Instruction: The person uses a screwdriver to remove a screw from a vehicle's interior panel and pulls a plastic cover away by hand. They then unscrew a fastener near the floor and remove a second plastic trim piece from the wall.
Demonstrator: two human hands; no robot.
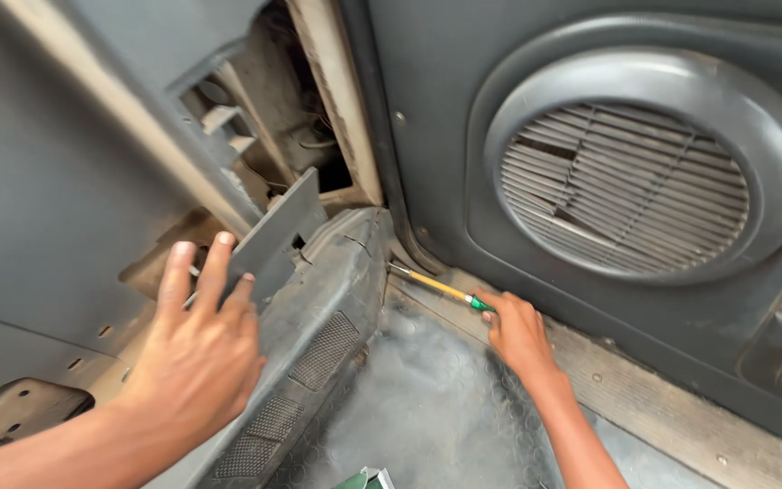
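My left hand (199,349) rests flat, fingers spread, on a loose grey plastic trim panel (278,237) at the lower left of a vehicle interior. The fingertips touch the panel's edge. My right hand (518,333) is closed on the green handle of a screwdriver (436,286) with a yellow shaft. The tool's tip points up-left into the gap between the black kick panel (328,317) and the door sill. The tip itself is hidden in that gap.
A grey door panel with a round slatted speaker grille (624,188) fills the right. A dusty rubber floor mat (427,407) lies below. An open cavity with wiring (305,136) shows above the trim. A green-and-white item (366,480) lies at the bottom edge.
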